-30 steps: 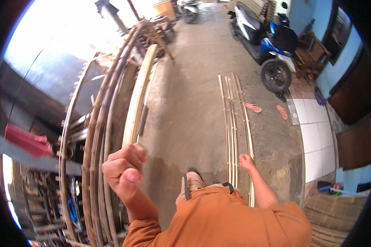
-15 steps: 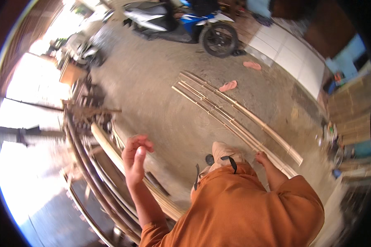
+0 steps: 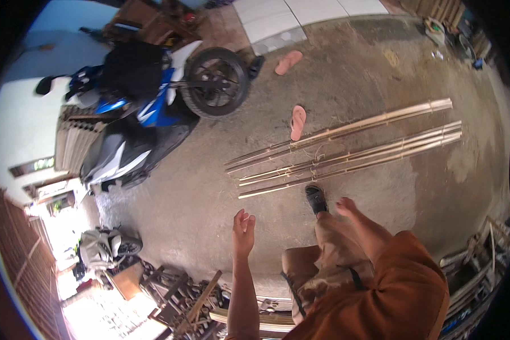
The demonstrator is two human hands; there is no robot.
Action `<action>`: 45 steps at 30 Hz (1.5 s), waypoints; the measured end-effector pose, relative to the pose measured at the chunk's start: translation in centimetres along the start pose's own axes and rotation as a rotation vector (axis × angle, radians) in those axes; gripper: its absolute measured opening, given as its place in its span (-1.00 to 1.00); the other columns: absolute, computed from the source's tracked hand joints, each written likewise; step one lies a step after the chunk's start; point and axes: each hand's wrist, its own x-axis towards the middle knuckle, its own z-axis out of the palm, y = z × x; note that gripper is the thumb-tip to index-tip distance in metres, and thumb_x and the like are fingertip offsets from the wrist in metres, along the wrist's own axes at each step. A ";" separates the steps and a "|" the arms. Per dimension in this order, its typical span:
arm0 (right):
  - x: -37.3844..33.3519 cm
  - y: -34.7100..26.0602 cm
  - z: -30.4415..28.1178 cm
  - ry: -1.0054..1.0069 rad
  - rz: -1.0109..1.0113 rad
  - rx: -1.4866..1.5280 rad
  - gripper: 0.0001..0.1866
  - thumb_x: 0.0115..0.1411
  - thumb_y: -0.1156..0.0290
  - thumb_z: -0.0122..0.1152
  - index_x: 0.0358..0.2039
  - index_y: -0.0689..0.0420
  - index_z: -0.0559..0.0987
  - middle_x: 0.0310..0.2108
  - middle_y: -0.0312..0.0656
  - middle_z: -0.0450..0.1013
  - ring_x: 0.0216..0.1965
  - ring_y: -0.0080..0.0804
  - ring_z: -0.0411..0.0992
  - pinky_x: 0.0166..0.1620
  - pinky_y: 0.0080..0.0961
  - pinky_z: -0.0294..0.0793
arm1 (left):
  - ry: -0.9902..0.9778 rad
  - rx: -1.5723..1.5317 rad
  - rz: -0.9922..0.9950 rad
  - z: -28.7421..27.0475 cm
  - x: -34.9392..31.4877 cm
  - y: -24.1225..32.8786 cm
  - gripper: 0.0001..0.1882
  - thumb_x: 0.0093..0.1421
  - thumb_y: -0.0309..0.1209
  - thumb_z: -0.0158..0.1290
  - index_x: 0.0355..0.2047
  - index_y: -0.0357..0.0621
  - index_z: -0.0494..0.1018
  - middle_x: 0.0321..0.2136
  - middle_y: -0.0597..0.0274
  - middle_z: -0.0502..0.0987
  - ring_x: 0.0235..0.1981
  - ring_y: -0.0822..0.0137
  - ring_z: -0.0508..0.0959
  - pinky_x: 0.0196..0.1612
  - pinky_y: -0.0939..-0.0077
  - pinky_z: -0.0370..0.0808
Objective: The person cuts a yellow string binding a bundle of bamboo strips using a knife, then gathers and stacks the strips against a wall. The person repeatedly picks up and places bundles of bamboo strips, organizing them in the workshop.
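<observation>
My left hand is raised in front of me, its fingers loosely curled and apart, with nothing in them. My right hand hangs near my right knee, its fingers loosely spread and empty. Beyond both hands, long split bamboo strips lie on the concrete floor in two narrow groups, side by side. The farther group of bamboo strips runs past a pink flip-flop. Neither hand touches the bamboo. My foot in a black sandal stands beside the nearer strips.
A blue and black motorbike stands at the left. A second pink flip-flop lies near white tiles. Piled wood scraps and another motorbike are at the lower left. Poles lie at the right.
My view has swung round to the right, so the bamboo strips now lie crosswise ahead of me. Both hands have moved with my body, and one leg now shows stepping forward.
</observation>
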 end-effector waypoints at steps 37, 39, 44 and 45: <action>32.2 -7.1 16.1 0.702 0.462 2.246 -0.09 0.16 -0.41 -0.05 0.23 0.14 0.35 0.18 -0.16 0.37 0.13 -0.33 0.36 0.15 -0.35 0.35 | -0.930 0.883 0.243 22.2 34.7 -43.7 -0.27 -0.09 -0.13 0.30 0.01 -0.14 0.22 -0.21 -0.14 0.57 -0.19 -0.16 0.57 -0.10 0.00 0.49; 28.1 -7.5 13.1 0.697 0.242 2.280 0.09 0.05 -0.57 -0.15 0.34 0.06 0.17 0.24 -0.19 0.29 0.15 -0.22 0.33 0.12 -0.18 0.36 | -0.968 0.862 0.226 18.5 32.9 -39.7 -0.31 -0.07 -0.13 0.27 -0.01 -0.14 0.23 -0.27 -0.14 0.58 -0.26 -0.16 0.59 -0.16 -0.03 0.50; 18.5 -4.6 3.7 1.024 -0.269 2.630 0.18 0.00 -0.62 -0.19 0.34 0.15 0.13 0.23 0.12 0.25 0.15 0.09 0.33 0.13 0.04 0.36 | -1.023 0.834 0.212 9.8 22.6 -27.1 -0.30 -0.05 -0.17 0.27 0.04 -0.13 0.25 -0.24 -0.16 0.55 -0.21 -0.19 0.57 -0.14 0.00 0.50; 17.8 -5.9 1.3 1.013 -0.339 2.588 0.14 0.02 -0.59 -0.15 0.31 0.14 0.17 0.15 0.09 0.31 0.08 0.02 0.38 0.09 0.01 0.40 | -0.932 0.850 0.381 8.5 21.6 -25.4 -0.27 -0.06 -0.18 0.28 0.08 -0.13 0.23 -0.22 -0.15 0.54 -0.19 -0.18 0.56 -0.12 0.01 0.50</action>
